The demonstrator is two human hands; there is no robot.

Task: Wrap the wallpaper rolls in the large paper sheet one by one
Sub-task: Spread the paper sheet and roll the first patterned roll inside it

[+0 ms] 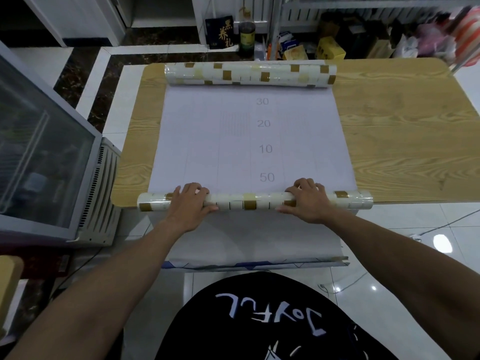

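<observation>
Gripping near roll (pixel 249 203), left hand (pixel 191 201) and right hand (pixel 308 201) both, axis lying left-right

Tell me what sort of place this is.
Probably a small shop or stockroom: a glass-door display fridge at left, shelving crammed with boxed goods behind the wooden table.
</observation>
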